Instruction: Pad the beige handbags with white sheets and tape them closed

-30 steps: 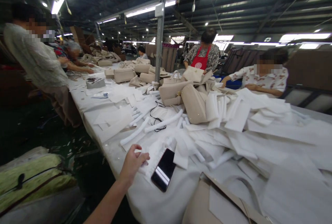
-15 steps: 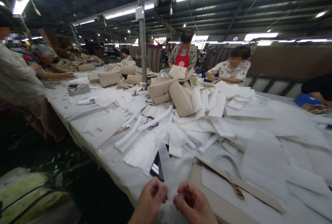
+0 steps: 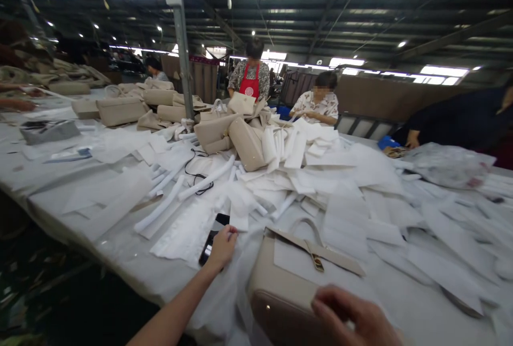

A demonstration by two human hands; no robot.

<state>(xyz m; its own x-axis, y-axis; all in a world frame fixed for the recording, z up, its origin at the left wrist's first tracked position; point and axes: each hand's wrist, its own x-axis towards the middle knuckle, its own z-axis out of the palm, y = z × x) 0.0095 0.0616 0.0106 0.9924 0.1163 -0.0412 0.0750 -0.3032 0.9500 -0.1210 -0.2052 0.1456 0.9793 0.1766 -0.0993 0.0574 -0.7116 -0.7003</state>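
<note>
A beige handbag (image 3: 290, 276) lies on the covered table in front of me, its strap with a gold clasp crossing a white sheet on its face and its handle pointing away. My right hand (image 3: 355, 314) is over the bag's near right side, blurred, with fingers loosely bent and apart; whether it touches the bag I cannot tell. To the left of the bag, my left hand (image 3: 224, 244) is closed in a pinch beside a dark phone (image 3: 207, 247). What its fingertips hold, if anything, is too small to make out. A greyish strip partly covers the phone.
White foam sheets (image 3: 348, 212) and foam tubes (image 3: 208, 178) spread across the table, with a black cord (image 3: 194, 167) among them. More beige bags (image 3: 246, 143) are heaped behind, near a metal post (image 3: 182, 47). A crumpled clear plastic bag (image 3: 449, 164) sits at right. Several people work around the table.
My hands have parted: the left reached forward to the phone, the right shifted right over the handbag. The view has turned rightward, showing more of the bag and another person at right.
</note>
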